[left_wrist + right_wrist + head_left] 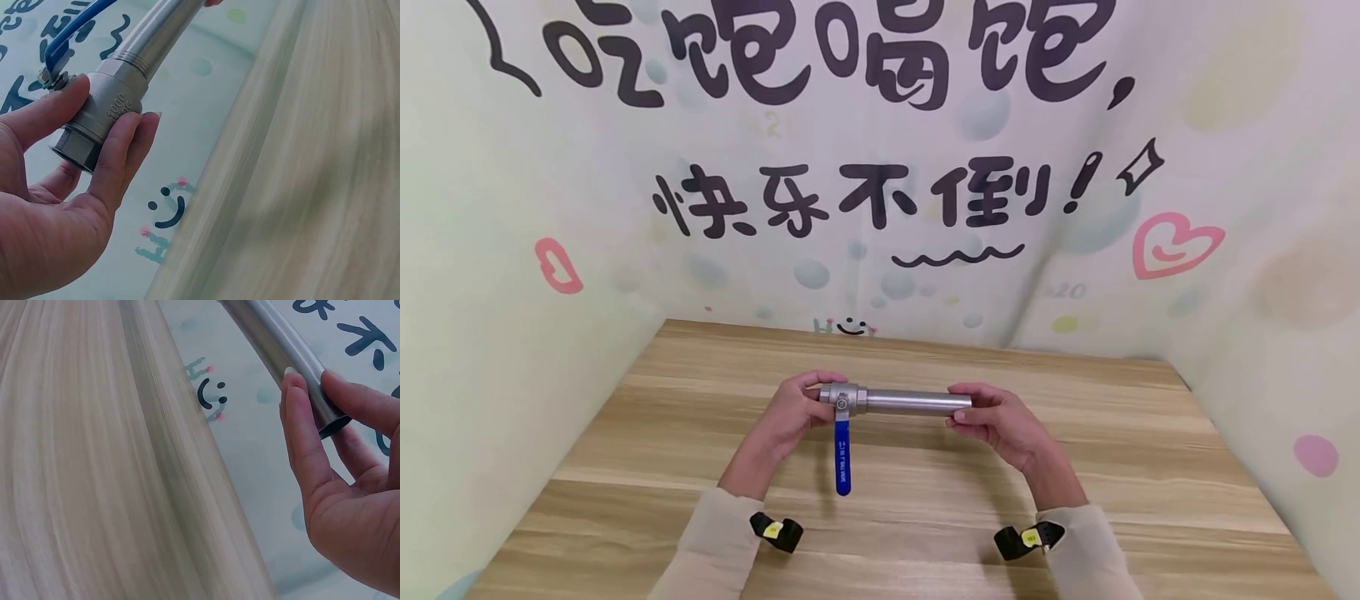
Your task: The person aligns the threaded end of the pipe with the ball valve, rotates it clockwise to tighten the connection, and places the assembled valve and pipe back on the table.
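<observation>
A steel ball valve (843, 398) with a blue lever handle (843, 458) is joined to a straight metal pipe (917, 402). Together they are held level above the table. My left hand (790, 414) grips the valve body, thumb on one side and fingers on the other, as the left wrist view shows. The lever points toward me in the head view. At the pipe's far right end, my right hand (1000, 421) pinches it between thumb and fingers. The pipe's open end (335, 427) shows in the right wrist view. Thread rings (130, 59) are visible where pipe meets valve.
A wood-grain table (917, 533) lies beneath both hands. Behind it hangs a white printed backdrop (820, 275) with black lettering, and similar cloth rises at both sides. Small black cameras (777, 532) are strapped at the wrists.
</observation>
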The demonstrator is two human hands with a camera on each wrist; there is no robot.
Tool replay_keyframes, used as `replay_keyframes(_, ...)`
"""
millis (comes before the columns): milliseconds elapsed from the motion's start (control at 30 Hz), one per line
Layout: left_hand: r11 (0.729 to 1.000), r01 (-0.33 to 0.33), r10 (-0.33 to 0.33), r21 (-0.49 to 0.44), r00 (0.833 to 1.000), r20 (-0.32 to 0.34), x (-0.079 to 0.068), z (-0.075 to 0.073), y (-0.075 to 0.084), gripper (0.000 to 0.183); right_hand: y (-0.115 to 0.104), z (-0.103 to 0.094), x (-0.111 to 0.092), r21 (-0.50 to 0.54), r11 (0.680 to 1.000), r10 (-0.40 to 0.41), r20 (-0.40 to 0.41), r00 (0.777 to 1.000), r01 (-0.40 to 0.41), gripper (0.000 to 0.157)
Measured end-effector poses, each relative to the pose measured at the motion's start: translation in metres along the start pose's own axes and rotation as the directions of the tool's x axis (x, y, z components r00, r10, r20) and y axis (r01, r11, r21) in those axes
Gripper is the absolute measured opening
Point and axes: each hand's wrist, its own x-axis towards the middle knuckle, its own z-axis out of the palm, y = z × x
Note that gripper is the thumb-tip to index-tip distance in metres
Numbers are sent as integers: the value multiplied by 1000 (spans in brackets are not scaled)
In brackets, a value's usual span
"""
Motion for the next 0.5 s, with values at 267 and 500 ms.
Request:
replay_keyframes(267, 1000, -17, 17, -1, 1000, 5, -1, -5, -4, 57, 15, 3, 2, 59, 998, -12, -10, 1000, 12, 41)
replay_keyframes(500, 1000, -20, 20, 13, 1000, 2, -2, -4, -2, 56, 20, 4, 1, 75, 997, -11, -13, 1000, 12, 43)
